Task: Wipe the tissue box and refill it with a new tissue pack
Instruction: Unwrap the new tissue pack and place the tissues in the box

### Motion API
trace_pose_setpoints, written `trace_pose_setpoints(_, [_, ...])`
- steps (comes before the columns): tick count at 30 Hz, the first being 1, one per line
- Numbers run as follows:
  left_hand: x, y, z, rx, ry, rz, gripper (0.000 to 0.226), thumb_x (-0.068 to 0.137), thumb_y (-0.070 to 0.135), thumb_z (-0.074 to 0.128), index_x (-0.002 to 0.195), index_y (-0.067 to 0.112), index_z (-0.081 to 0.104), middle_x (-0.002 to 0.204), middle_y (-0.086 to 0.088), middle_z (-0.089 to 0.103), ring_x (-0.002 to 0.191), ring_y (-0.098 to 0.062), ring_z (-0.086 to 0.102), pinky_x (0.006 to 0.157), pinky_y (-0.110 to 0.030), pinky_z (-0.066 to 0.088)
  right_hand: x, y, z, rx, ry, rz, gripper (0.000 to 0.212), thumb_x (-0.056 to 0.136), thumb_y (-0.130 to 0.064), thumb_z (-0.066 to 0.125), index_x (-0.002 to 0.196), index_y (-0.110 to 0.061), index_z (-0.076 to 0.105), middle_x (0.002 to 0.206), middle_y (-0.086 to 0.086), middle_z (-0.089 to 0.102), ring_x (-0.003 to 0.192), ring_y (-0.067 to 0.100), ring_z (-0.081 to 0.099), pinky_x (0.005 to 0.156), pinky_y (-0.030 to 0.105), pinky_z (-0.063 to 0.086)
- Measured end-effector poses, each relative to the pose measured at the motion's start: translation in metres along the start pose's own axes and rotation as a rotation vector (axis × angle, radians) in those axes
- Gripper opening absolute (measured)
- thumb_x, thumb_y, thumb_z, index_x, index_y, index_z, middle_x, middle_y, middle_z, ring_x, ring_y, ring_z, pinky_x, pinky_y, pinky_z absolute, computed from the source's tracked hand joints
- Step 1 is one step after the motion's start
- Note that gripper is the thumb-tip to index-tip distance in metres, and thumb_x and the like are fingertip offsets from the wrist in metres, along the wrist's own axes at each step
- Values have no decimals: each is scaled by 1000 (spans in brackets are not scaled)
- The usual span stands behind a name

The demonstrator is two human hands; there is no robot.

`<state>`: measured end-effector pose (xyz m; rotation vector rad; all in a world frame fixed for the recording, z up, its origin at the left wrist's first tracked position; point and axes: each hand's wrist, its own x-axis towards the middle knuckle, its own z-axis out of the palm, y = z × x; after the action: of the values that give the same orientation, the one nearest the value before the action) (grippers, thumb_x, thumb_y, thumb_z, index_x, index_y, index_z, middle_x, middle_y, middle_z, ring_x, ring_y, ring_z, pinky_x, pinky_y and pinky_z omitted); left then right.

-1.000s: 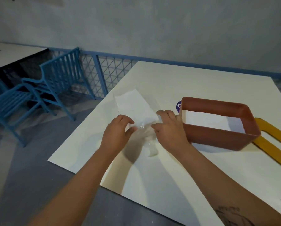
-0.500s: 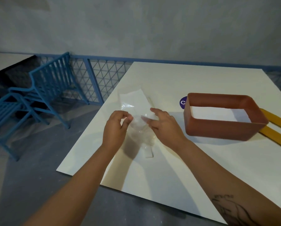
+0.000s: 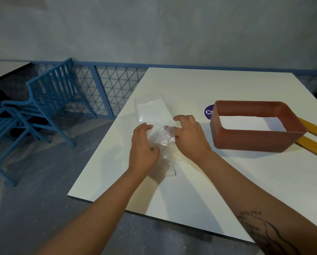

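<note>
A new tissue pack (image 3: 152,113), white in clear plastic wrap, lies on the white table (image 3: 209,177) left of centre. My left hand (image 3: 143,148) and my right hand (image 3: 189,137) pinch the crumpled clear wrap at the pack's near end, one on each side. A small white strip (image 3: 171,173) lies just below the wrap. The terracotta tissue box shell (image 3: 253,139), an open rectangular frame, stands to the right, with the white table showing through its opening. Its yellow lid (image 3: 314,138) lies partly hidden behind it at the far right.
A round purple sticker (image 3: 208,112) shows at the box's left end. The table's left edge drops to a grey floor. Blue metal chairs (image 3: 34,107) and a blue lattice fence (image 3: 113,85) stand to the left and behind.
My head has turned slightly, so the scene sits differently in view. Both hands have shifted their hold on the clear wrap, and it is bunched more between them. The box has not moved.
</note>
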<state>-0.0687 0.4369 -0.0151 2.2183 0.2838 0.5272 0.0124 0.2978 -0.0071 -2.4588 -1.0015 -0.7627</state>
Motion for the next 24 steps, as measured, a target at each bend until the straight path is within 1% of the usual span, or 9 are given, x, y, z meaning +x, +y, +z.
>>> trace_pose_setpoints(2, [3, -5, -2, -39, -26, 2, 63, 71, -10, 54, 128, 14, 44, 138, 0, 39, 129, -18, 40, 102, -38, 43, 0, -1, -1, 2, -132, 19, 24, 77, -17, 58, 91, -22, 77, 119, 12, 61, 107, 36, 57, 73, 41, 46])
trace_pose_setpoints(3, [4, -7, -3, -44, -36, 1, 64, 71, -11, 54, 128, 15, 45, 138, 0, 39, 128, -17, 41, 102, -39, 43, 0, -2, -1, 17, -214, 31, 22, 75, -23, 67, 95, -21, 76, 129, 11, 56, 117, 34, 51, 81, 42, 43])
trace_pose_setpoints(5, [5, -8, -3, -44, -49, 6, 65, 70, -12, 54, 128, 16, 46, 138, 1, 40, 129, -16, 41, 103, -39, 43, 1, -3, -2, 30, -319, 59, 27, 77, -31, 71, 102, -21, 74, 140, 7, 46, 129, 28, 39, 90, 42, 34])
trace_pose_setpoints(9, [7, -10, -4, -11, -78, 34, 64, 71, -6, 62, 129, 17, 47, 142, 0, 39, 131, -18, 39, 104, -36, 41, 7, -7, -3, 53, -215, 63, 4, 68, -12, 74, 70, -9, 72, 131, 12, 56, 120, 33, 50, 83, 45, 38])
trace_pose_setpoints(13, [7, -12, -4, 23, -85, 36, 65, 70, 1, 70, 130, 17, 47, 143, 0, 37, 131, -17, 38, 101, -27, 38, 6, -8, 4, 9, -145, -16, 20, 64, -23, 67, 74, -7, 72, 120, 9, 63, 112, 23, 46, 78, 42, 41])
trace_pose_setpoints(17, [7, -16, -6, 90, -95, 60, 65, 72, 3, 71, 131, 16, 47, 145, 0, 35, 132, -19, 37, 98, -18, 30, 5, -6, 9, -73, -123, -44, 34, 69, -10, 36, 64, -6, 70, 118, 8, 64, 113, 23, 42, 78, 38, 27])
trace_pose_setpoints(19, [8, -17, -6, 127, -100, 60, 65, 74, 7, 73, 132, 18, 45, 147, 1, 33, 132, -19, 36, 97, -16, 27, 5, -7, 9, -139, -127, -122, 22, 67, -3, 51, 52, -12, 64, 121, 10, 63, 117, 28, 43, 80, 42, 28])
trace_pose_setpoints(21, [9, -18, -5, 168, -102, 56, 67, 74, 11, 75, 133, 20, 44, 149, 4, 30, 134, -17, 33, 95, -15, 26, 3, -7, 13, -157, -92, -181, 21, 64, 4, 60, 51, -12, 61, 123, 12, 60, 123, 31, 39, 84, 46, 30])
trace_pose_setpoints(24, [10, -19, -4, 248, -79, 53, 68, 75, 17, 75, 134, 23, 43, 151, 7, 27, 136, -15, 30, 92, -18, 30, 0, -8, 17, -135, 2, -146, 36, 74, 5, 33, 59, -8, 62, 121, 6, 45, 128, 31, 36, 89, 46, 32])
